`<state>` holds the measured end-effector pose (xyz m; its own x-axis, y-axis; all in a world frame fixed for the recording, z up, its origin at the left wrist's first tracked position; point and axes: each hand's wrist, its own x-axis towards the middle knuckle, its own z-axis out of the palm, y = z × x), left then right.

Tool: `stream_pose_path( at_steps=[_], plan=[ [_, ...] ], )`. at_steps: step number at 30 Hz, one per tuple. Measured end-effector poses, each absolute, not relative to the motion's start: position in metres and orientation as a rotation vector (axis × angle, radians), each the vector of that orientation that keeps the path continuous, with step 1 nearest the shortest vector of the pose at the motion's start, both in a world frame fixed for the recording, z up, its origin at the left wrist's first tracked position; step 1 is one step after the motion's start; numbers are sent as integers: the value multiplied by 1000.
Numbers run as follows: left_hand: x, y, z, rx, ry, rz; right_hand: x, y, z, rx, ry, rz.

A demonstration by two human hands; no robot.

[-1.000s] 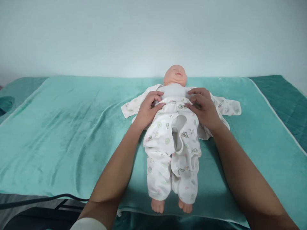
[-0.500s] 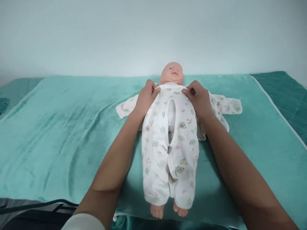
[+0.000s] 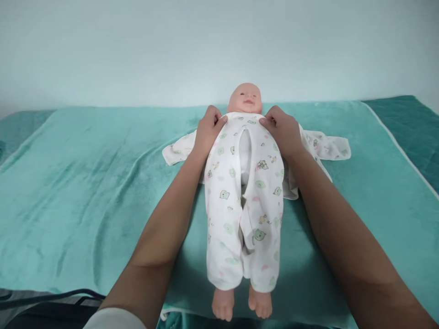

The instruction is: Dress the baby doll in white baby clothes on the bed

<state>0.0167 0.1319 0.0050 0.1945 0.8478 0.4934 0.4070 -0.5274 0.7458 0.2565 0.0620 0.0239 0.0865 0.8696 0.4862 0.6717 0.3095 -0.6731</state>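
Note:
A baby doll (image 3: pixel 245 98) lies face up, its head toward the wall and its bare feet toward me. White printed split-crotch baby pants (image 3: pixel 224 169) cover its legs and reach up over the chest to the chin. My left hand (image 3: pixel 210 128) pinches the waistband at one side of the chest. At the other side my right hand (image 3: pixel 283 130) pinches the same waistband, thumb on top. A matching baby shirt (image 3: pixel 331 146) spreads beneath the doll, its sleeves stretched out to both sides. The doll's arms are hidden.
A teal plush blanket (image 3: pixel 85 196) covers the surface. Darker quilted fabric (image 3: pixel 408 123) shows at the far right. Behind the doll's head rises a pale wall (image 3: pixel 206 50). A black cable (image 3: pixel 51 299) runs along the lower left edge.
Both hands have shifted slightly toward the doll's head, drawing the waistband closer to the chin. More of the doll's feet shows below the cuffs. The camera view has moved a little.

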Motion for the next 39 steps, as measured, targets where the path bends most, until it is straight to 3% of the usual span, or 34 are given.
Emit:
stream_pose_path(
  at_steps=[7, 14, 27, 33, 39],
  plan=[
    [21, 141, 11, 2028, 1168, 1249, 257, 75, 22, -1469, -1576, 286],
    [19, 109, 23, 2167, 1074, 1106, 248, 43, 33, -1222, -1746, 301],
    [-12, 54, -9, 2337, 1210, 1177, 251, -16, 11, -1321, -1592, 167],
    [-15, 25, -3, 2276, 1152, 1292, 249, -27, 19, -1570, -1393, 460],
    [-2, 11, -1, 1779, 1308, 1393, 254, -25, 34, -1348, -1427, 778]
  ],
)
